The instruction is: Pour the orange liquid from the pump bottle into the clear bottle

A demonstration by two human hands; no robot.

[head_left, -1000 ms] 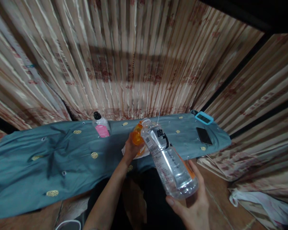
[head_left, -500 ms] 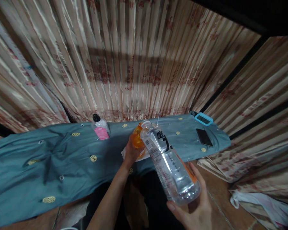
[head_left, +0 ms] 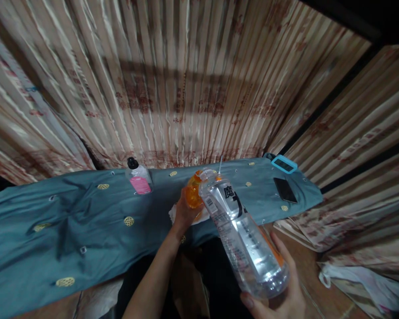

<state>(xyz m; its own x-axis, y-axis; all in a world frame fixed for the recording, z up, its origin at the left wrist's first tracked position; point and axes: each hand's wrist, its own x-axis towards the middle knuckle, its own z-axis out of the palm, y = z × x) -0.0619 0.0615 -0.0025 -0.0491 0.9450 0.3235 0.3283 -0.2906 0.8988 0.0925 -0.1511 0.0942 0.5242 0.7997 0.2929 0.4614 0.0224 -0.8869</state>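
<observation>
My right hand [head_left: 282, 292] is wrapped round the lower end of a large clear plastic bottle [head_left: 242, 235] with black characters and an orange patch on its label. The bottle leans up and to the left, its neck close against a smaller orange bottle [head_left: 194, 191]. Closed round that orange bottle is my left hand [head_left: 183, 210]; whether the two mouths touch I cannot tell. A white tissue-like sheet [head_left: 202, 216] lies under the left hand. Behind the clear bottle's neck a thin pale stick [head_left: 220, 165] points upward.
On the blue-green cloth [head_left: 99, 221] stands a clear bottle with a black cap and pink label [head_left: 140, 182]. To the right lie a dark phone [head_left: 285, 190] and a blue-framed digital clock [head_left: 283, 164]. A pleated curtain [head_left: 173, 88] hangs behind; a white bag [head_left: 359, 279] is on the floor.
The clear bottle and my right hand have shifted slightly right and down in view. My left hand still holds the orange bottle, a little further right.
</observation>
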